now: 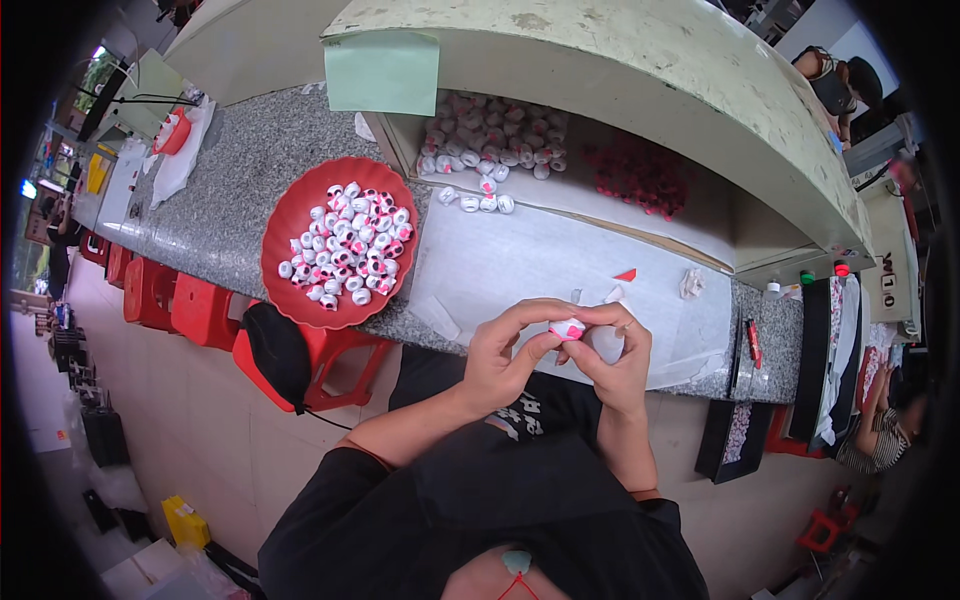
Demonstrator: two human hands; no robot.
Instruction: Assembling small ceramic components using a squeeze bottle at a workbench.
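Left hand point(500, 352), right hand point(622, 368) pinch one piece point(567, 329) near edge of mostly bare sheet point(500, 262)

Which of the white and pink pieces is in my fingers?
The piece held between your left hand and right hand; the others lie in the red bowl or at the shelf.

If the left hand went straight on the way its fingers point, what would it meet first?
The small white-and-pink piece, which the left hand touches now; beyond it, the right hand, also holding the piece, seems next in line, though depth is unclear here.
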